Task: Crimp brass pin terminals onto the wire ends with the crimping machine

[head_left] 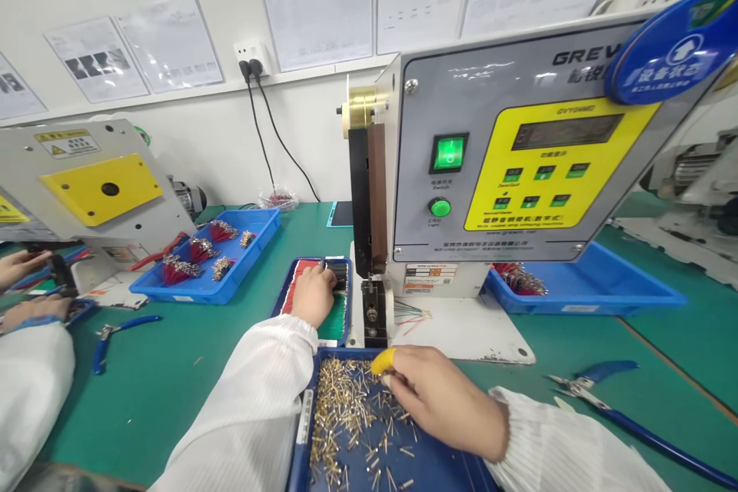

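Observation:
My left hand point(314, 296) rests over a small blue tray point(280, 300) with red, black and green wires. Its fingers are curled down at the black wires point(344, 274); what they pinch, if anything, is hidden. My right hand point(441, 400) hovers at the upper part of a larger blue tray point(461, 469) strewn with brass-coloured pin terminals point(343, 400). A yellow finger cot point(383, 361) covers its index finger, which meets the thumb in a pinch; I cannot make out anything between them. Between and behind the hands stands a crimping machine point(427, 246) with its die area point(374, 315).
Blue-handled cutters point(600, 400) lie at right, near a blue bin point(623, 292) holding wire bundles. Another blue bin point(247, 238) with red wire bundles stands at left, beside more pliers point(107, 334). A co-worker's hands point(34, 307) work at a second machine point(104, 177).

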`<state>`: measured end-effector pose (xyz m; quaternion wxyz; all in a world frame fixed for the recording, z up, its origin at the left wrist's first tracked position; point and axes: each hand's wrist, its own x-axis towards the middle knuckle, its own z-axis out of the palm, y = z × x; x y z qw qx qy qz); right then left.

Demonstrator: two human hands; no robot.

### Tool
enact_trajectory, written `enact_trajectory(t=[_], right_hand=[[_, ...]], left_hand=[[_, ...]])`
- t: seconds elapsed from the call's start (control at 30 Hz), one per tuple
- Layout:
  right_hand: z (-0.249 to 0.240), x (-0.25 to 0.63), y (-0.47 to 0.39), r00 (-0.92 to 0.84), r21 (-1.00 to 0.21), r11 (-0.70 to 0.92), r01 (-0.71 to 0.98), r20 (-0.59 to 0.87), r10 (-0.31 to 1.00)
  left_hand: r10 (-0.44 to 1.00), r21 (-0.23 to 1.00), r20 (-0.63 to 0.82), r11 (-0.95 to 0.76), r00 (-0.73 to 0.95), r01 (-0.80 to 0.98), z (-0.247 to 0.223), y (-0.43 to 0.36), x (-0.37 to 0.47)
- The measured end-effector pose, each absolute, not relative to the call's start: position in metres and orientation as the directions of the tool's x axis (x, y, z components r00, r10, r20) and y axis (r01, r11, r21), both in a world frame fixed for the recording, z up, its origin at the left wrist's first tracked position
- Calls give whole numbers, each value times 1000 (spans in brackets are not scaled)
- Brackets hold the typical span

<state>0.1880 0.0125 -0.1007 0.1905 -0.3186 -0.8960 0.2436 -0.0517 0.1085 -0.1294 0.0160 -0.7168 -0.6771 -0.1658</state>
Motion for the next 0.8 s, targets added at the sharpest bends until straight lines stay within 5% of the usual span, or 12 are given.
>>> enact_trajectory(t=[0.3, 0.53, 0.8], right_hand=[[-104, 189, 14, -679, -649, 596, 474, 162, 716], [-98, 189, 29, -598, -916, 265, 301, 35, 801], [-40, 184, 82, -627, -948, 32, 316, -183, 757]], left_hand=[[952, 255, 306, -105, 23, 961, -126, 104, -53], [856, 291, 510, -266, 86, 919, -117, 87, -40], [720, 320, 676, -481, 160, 816, -107, 70, -25]])
